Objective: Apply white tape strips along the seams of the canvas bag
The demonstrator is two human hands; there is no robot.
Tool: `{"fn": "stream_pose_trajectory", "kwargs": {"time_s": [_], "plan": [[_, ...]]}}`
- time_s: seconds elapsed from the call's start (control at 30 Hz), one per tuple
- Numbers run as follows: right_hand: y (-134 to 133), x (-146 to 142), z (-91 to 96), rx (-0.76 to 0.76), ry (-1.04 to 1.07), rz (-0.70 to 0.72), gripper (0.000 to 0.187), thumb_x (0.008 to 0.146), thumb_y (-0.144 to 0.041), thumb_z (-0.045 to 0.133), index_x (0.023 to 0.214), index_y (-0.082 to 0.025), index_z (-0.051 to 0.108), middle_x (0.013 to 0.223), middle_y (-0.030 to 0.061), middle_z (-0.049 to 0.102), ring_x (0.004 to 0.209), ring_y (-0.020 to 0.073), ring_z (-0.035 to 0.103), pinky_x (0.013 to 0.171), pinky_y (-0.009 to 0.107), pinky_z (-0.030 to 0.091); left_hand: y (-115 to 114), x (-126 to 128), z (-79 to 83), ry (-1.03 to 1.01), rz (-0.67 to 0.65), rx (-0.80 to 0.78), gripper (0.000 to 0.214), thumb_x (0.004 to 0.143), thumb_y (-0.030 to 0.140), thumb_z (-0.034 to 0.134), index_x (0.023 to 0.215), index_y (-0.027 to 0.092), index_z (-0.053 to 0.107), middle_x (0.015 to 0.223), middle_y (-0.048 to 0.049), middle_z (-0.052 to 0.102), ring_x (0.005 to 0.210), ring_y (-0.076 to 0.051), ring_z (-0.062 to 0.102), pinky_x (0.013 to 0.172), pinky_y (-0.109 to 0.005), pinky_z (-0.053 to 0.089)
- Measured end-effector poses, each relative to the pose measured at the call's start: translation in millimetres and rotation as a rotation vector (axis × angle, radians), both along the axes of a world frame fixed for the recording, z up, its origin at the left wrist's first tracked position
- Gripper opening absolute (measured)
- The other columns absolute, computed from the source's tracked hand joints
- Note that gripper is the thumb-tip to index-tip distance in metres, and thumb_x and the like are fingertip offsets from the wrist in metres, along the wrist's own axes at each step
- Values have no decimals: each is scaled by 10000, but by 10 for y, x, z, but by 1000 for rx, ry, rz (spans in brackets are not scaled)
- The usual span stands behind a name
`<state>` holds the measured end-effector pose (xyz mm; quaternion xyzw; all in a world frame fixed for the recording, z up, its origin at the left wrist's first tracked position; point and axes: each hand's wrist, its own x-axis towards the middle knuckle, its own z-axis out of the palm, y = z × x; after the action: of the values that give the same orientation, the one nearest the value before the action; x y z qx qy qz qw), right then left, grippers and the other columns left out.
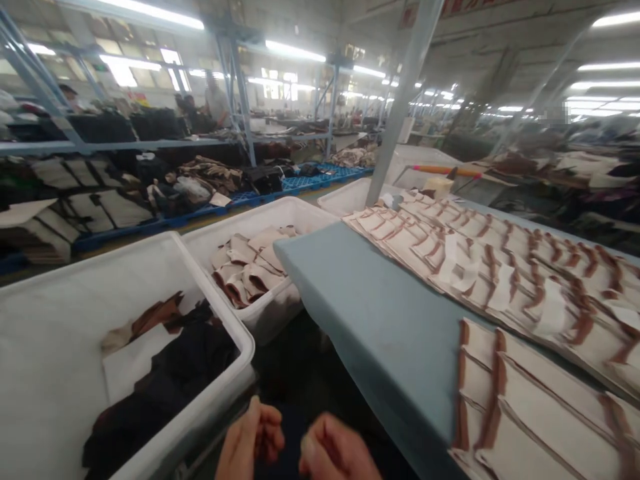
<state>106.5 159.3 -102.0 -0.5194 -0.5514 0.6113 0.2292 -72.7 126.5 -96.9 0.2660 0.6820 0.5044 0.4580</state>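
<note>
Two hands, low centre of view, over the dark gap between bin and bench:
- Left hand (251, 441): fingers curled in to palm, thumb up; nothing seen in it.
- Right hand (336, 455): loose fist, blurred; nothing seen in it. Just beside left hand; cannot tell if touching.

Bins, white plastic, qty 3, in a row along left side of bench:
1. Near bin (75, 320), closest to left hand. Holds dark cloth (185, 367) heaped at its right side, a few brown pieces (155, 313) behind the heap, one white sheet (130, 367) part under it.
2. Mid bin (240, 223), next one back. Holds folded beige pieces (250, 267) w/ brown edging, loosely piled.
3. Far bin (350, 197), behind mid bin; contents hidden.

Bench (370, 313), grey-blue cover, right of hands, left strip bare.
- Far rows (500, 260): cream pieces w/ brown trim, overlapped like shingles, running diag. across the top.
- Near rows (530, 413): same type, overlapped, at lower right corner, apart from far rows.
- Grey pole (407, 100) stands at far end of bench, tilted in view.

Background:
- Blue pallets (305, 181) on floor, carrying bundles of dark and tan goods.
- Metal rack (125, 143) w/ dark stacks on its shelf.
- Persons beyond rack, too far for detail.
- Strip lights overhead.
</note>
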Motion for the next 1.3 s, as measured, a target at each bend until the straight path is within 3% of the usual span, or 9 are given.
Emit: {"fn": "stream_pose_trajectory", "kwargs": {"time_s": [0.1, 0.2, 0.33, 0.47, 0.7, 0.83, 1.0, 1.1, 1.3], "plan": [[1062, -438, 760, 427, -37, 67, 410, 1102, -495, 650, 840, -187, 713, 737, -17, 679, 703, 139, 598, 690, 274, 403, 459, -173, 100, -4, -72, 90, 756, 701, 949, 782, 667, 194, 799, 550, -106, 725, 546, -267, 655, 579, -375, 536], [2262, -805, 1170, 719, -279, 49, 313, 1104, -376, 620, 856, -206, 706, 773, -11, 717, 733, 169, 605, 685, 289, 364, 1387, -624, 226, 18, -62, 159, 703, 682, 882, 840, 699, 180, 796, 581, -90, 739, 542, -231, 631, 582, -352, 529], [3493, -1030, 891, 761, -460, 64, 236, 1122, -345, 608, 993, -206, 748, 1003, 58, 823, 912, 230, 703, 788, 324, 419, 2472, -1030, 4, 26, 119, 161, 682, 674, 859, 832, 808, 193, 768, 691, -53, 770, 606, -193, 629, 596, -300, 505], [4245, -1156, 489, 719, -530, 3, 269, 1160, -353, 532, 1145, -187, 743, 1212, 134, 827, 1109, 281, 724, 908, 358, 450, 2893, -1127, -303, -46, 180, 35, 700, 673, 867, 819, 786, 181, 738, 660, -61, 742, 555, -186, 599, 542, -303, 486], [5280, -1558, 162, 614, -556, -64, 398, 1182, -375, 423, 1071, -171, 747, 1045, 173, 843, 989, 299, 755, 851, 360, 486, 3570, -1704, -382, -42, 221, -56, 787, 628, 927, 829, 836, 176, 720, 653, -31, 719, 562, -174, 598, 541, -284, 471], [5740, -1688, -55, 566, -520, -87, 426, 1171, -440, 457, 970, -206, 750, 951, 143, 841, 944, 281, 764, 841, 341, 505, 4077, -2042, -605, -33, 112, -137, 746, 753, 895, 807, 881, 165, 729, 694, -30, 737, 578, -170, 618, 543, -278, 467], [6072, -1720, -287, 517, -472, -122, 506, 1177, -540, 399, 964, -227, 734, 913, 100, 842, 841, 249, 759, 804, 333, 521, 4664, -2199, -1192, -46, -46, -305, 416, 1113, 556, 682, 1016, 156, 742, 863, -15, 754, 676, -155, 687, 641, -297, 580], [6140, -1698, -339, 516, -341, -199, 509, 1163, -558, 390, 933, -234, 708, 827, 59, 811, 758, 228, 723, 758, 335, 519, 5030, -2248, -1610, -46, -109, -399, 334, 1131, 482, 691, 1108, 153, 744, 962, -28, 760, 745, -163, 711, 699, -322, 631], [6228, -1653, -225, 500, 52, -560, 474, 1100, -580, 517, 809, -230, 649, 659, -17, 695, 579, 159, 593, 582, 293, 465, 5622, -2162, -2378, -68, -196, -529, 314, 1111, 434, 733, 1262, 159, 737, 1179, -81, 777, 956, -223, 771, 842, -406, 685]]}}
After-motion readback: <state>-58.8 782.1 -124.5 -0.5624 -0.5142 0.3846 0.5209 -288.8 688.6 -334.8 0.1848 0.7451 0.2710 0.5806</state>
